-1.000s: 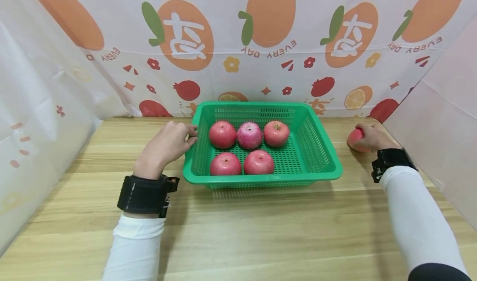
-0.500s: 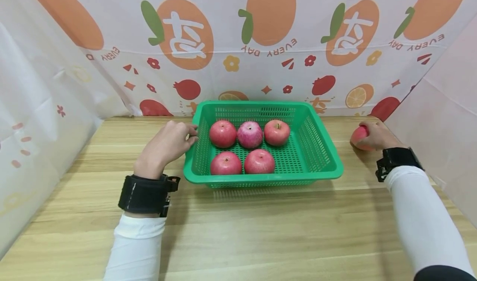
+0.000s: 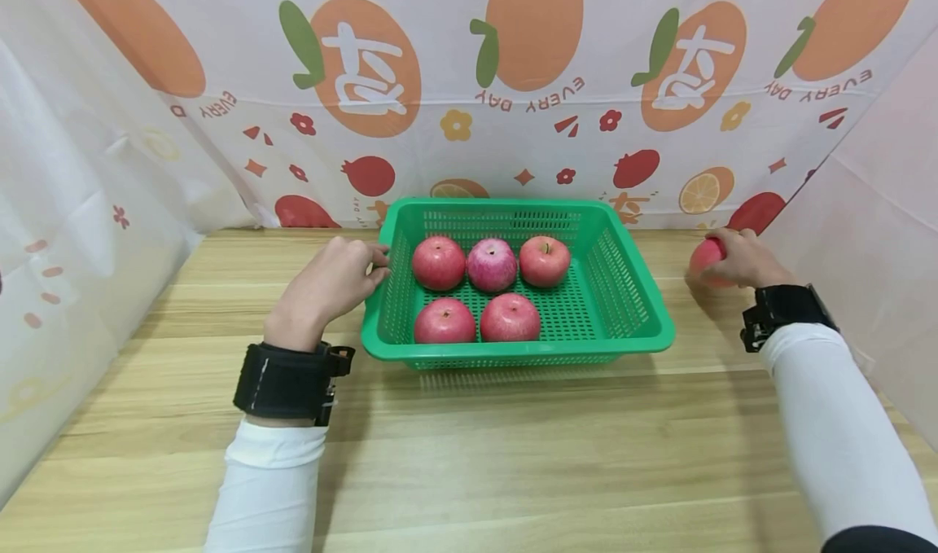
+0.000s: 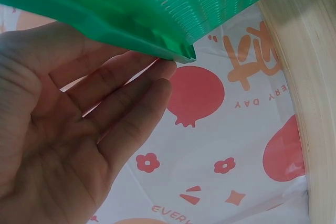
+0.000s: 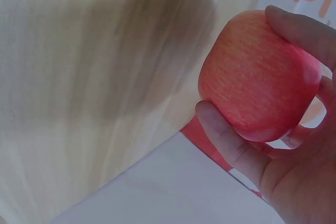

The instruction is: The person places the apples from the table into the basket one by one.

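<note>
In the head view, a green plastic basket point(image 3: 623, 345) of open mesh stands mid-table. Inside lie several red apples point(image 3: 510, 318), grouped toward its left and middle. My left hand point(image 3: 330, 280) holds the basket's left rim with its fingertips; in the left wrist view the rim point(image 4: 113, 35) partly hides the fingers point(image 4: 139, 111), and the thumb is hard to make out. Off to the basket's right, my right hand point(image 3: 747, 260) grips another apple point(image 3: 705, 261). The right wrist view shows fingertips spread on either side of this apple point(image 5: 257, 77), with its stem end out of sight.
A wooden table point(image 3: 513, 455) carries everything. Behind it hangs a white fruit-print sheet point(image 3: 454, 162), close to the basket's back rim. Plain white sheeting point(image 3: 865, 252) walls off the right side near my right hand, and more sheeting point(image 3: 88, 211) the left.
My right hand and its apple have shifted slightly right and a little up in the head view. My left hand and the basket have stayed where they were.
</note>
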Tool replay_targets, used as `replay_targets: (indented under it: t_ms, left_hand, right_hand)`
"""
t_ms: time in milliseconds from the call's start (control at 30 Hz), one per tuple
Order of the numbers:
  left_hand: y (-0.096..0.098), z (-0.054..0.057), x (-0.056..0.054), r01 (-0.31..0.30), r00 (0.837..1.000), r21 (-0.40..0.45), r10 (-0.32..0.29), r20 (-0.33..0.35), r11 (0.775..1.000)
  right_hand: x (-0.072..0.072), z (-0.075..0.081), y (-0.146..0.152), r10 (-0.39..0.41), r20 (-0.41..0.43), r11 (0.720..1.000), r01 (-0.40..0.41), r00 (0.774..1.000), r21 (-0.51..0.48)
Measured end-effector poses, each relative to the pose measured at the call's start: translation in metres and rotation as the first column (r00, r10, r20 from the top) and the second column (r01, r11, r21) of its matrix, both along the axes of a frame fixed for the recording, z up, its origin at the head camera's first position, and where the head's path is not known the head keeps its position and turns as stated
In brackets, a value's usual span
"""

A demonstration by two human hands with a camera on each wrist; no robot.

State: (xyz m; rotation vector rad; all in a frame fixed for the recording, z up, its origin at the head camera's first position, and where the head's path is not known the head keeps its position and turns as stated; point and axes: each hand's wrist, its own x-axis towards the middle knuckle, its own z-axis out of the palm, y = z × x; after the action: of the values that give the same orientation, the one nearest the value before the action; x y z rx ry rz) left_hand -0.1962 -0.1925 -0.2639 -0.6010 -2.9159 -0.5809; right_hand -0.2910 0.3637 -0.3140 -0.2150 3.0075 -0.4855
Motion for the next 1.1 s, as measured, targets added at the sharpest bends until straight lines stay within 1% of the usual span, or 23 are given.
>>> replay_targets:
  t_ms: [300, 500, 967, 1100]
  left_hand:
    - [0.001, 0.0, 0.0, 0.0, 1.0, 0.001, 0.0, 0.007, 1.0]
    - [0.001, -0.001, 0.0, 0.005, 1.0, 0.006, -0.004, -0.004, 1.0]
    - [0.001, -0.001, 0.0, 0.005, 1.0, -0.002, -0.005, -0.012, 1.0]
    - [0.001, -0.002, 0.001, 0.0, 1.0, -0.002, 0.0, -0.013, 1.0]
  right_hand:
    - [-0.002, 0.009, -0.007, 0.024, -0.024, 1.0, -0.024, 0.999, -0.013]
    - [-0.004, 0.016, -0.015, 0.034, -0.046, 0.999, -0.035, 0.998, -0.032]
    - [-0.003, 0.027, -0.024, 0.024, -0.025, 1.0, -0.024, 0.999, -0.02]
    - [-0.004, 0.031, -0.026, 0.028, -0.041, 1.0, -0.028, 0.999, -0.014]
